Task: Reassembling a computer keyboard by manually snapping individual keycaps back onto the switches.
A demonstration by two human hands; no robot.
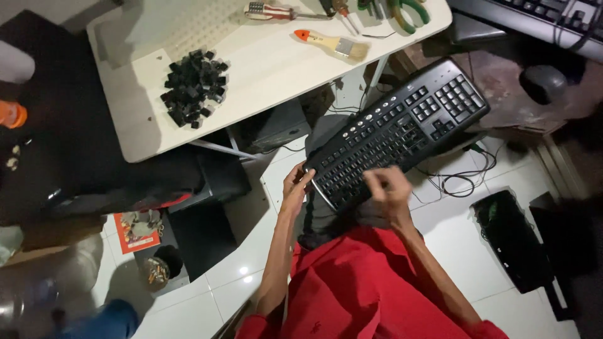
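Just one view here, shot from a camera on the person's head, looking steeply down past their red-sleeved arms to the white tiled floor (440, 251). It sits close above the black plastic computer keyboard (396, 132), which fills the middle. The white rectangular tabletop (270, 69) takes the upper left, tilted in frame. No second view to share anything with.

White tabletop (276, 69), tilted across the view: carries a heap of loose black keycaps (193, 88), a flat paintbrush (331, 43) with pale wooden handle and orange tip, and at its far edge a screwdriver (276, 11) with a patterned grip beside green-handled pliers (408, 12). White tiled floor (251, 251) below: bears a dark computer case (512, 242), a tangle of black cables (455, 182), an orange booklet (135, 232) and a small round tin (155, 273).
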